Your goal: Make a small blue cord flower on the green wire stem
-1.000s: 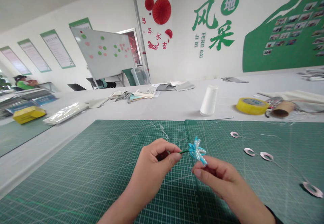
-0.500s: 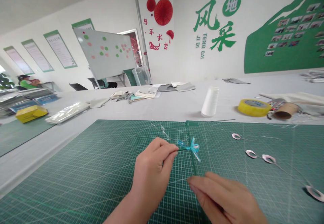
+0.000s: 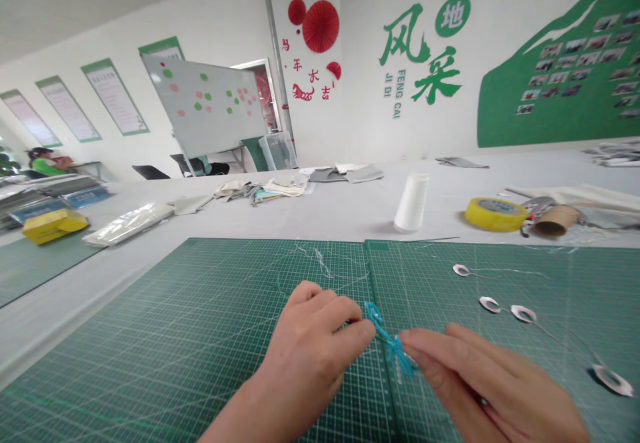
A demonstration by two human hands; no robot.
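A small blue beaded piece with looped ends (image 3: 395, 353) is held over the seam between two green cutting mats (image 3: 225, 309). My left hand (image 3: 320, 346) pinches its thin dark stem between thumb and forefinger, just left of the blue loops. Thumb and fingertips of my right hand (image 3: 480, 376) are pressed together at the right side of the piece, touching its lower blue loops. Those loops are partly hidden by the right fingertips.
Pale rings with threads (image 3: 523, 314) lie on the right mat. Behind the mats stand a white thread cone (image 3: 412, 203), a yellow tape roll (image 3: 496, 214) and a cardboard tube (image 3: 556, 220). Loose white thread (image 3: 323, 263) lies near the left mat's back edge. A yellow box (image 3: 54, 225) sits far left.
My left hand has moved right and slightly down with the blue piece. My right hand has moved up and right, and its fingertips now meet the piece's loops.
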